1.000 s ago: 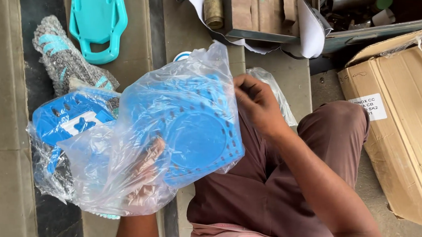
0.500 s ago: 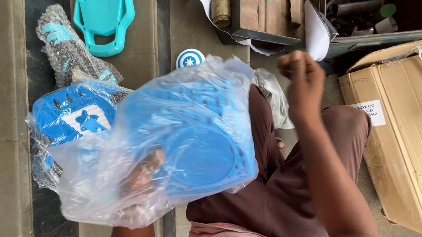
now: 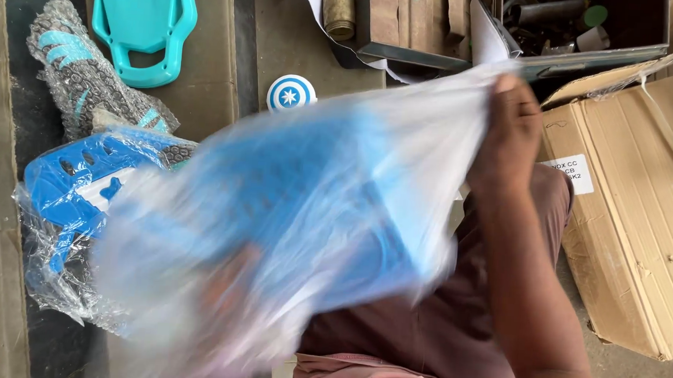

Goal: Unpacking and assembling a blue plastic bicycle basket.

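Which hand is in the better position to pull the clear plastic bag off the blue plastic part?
The right hand, probably: it already grips the stretched edge of the clear plastic bag. The left hand shows only as a blur through the bag, under the blue plastic part.

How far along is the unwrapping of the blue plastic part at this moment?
Done: a teal plastic part lies bare on the floor. In hand: the right hand pulls the clear plastic bag up and away, while the left hand shows blurred through it, under the blue part. Left: the blue part is inside the bag; another blue piece sits in bubble wrap.
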